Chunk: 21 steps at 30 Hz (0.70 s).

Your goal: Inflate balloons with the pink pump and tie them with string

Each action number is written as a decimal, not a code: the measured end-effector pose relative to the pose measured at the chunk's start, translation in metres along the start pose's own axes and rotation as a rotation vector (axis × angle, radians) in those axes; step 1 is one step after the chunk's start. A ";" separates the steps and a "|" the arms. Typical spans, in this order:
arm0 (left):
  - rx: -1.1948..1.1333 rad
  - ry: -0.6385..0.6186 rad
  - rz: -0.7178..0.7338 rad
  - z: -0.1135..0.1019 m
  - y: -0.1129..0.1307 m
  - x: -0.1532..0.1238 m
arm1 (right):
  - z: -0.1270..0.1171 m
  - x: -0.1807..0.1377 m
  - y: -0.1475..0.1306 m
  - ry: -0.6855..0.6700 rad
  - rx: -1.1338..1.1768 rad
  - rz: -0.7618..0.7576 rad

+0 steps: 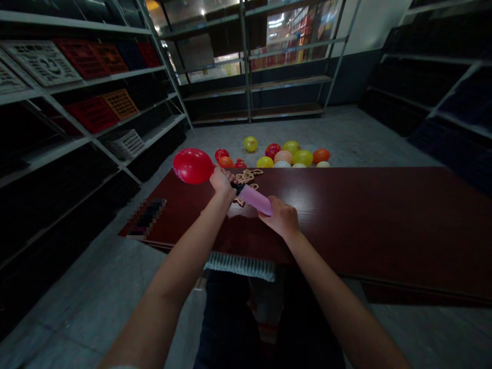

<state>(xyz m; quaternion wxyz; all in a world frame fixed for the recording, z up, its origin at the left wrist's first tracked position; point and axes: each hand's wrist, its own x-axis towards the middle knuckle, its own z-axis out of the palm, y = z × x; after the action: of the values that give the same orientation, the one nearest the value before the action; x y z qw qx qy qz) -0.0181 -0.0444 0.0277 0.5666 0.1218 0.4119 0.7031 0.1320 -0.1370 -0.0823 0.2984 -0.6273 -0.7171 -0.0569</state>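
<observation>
Bulging left of the frame's centre, the red balloon should handle light, taut and burst-prone, best held by its neck. Your left hand is closed at that neck end, exact pinch hidden, against the pink hand pump, probably stiff; your right hand wraps its lower-right end, above the dark red table.

Glossy, smooth red balloon beside the left fingers, smooth plastic-looking pink pump in the right fingers, sheeny wood-look tabletop below both, ribbed pale cloth nearer than the fingers, dull metal shelving far beyond them
</observation>
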 end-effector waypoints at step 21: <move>-0.115 0.122 -0.046 -0.082 0.100 0.040 | -0.005 -0.006 -0.004 -0.095 -0.049 -0.421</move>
<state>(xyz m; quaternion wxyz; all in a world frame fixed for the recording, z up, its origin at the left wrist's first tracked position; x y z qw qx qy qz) -0.1535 -0.0466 0.0356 0.5625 0.0365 0.4074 0.7185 0.1304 -0.1455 -0.0804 0.2303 -0.4726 -0.8441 -0.1058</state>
